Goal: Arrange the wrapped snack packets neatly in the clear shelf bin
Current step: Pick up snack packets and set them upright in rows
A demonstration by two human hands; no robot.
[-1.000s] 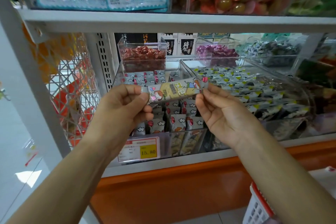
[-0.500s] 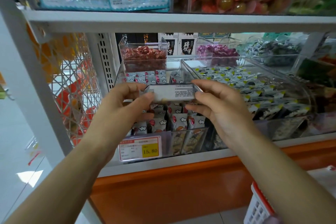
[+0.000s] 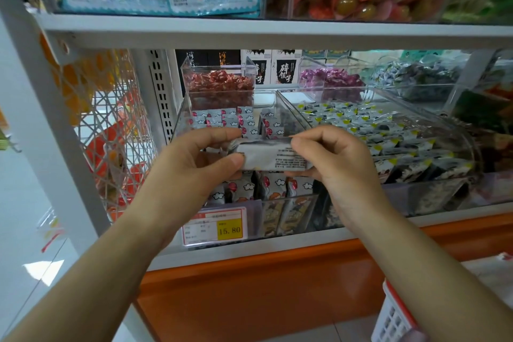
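I hold one long wrapped snack packet (image 3: 273,157) level above the clear shelf bin (image 3: 180,116), its white printed back facing me. My left hand (image 3: 197,166) pinches the packet's left end and my right hand (image 3: 336,164) pinches its right end. Inside the bin, rows of matching packets (image 3: 273,184) with red and cloud prints stand on edge, front and back. My hands and the held packet hide the bin's middle.
A yellow price tag (image 3: 229,228) reading 15.80 is on the bin's front. A wider clear bin (image 3: 416,133) of yellow-tipped packets sits to the right. A shelf board (image 3: 277,32) runs close overhead. A white wire rack (image 3: 111,133) stands left; a white basket (image 3: 394,316) is lower right.
The packet has been rolled over: its colourful cartoon front faced me a second ago, now its white back does. Both hands have come closer together and slightly lower over the bin.
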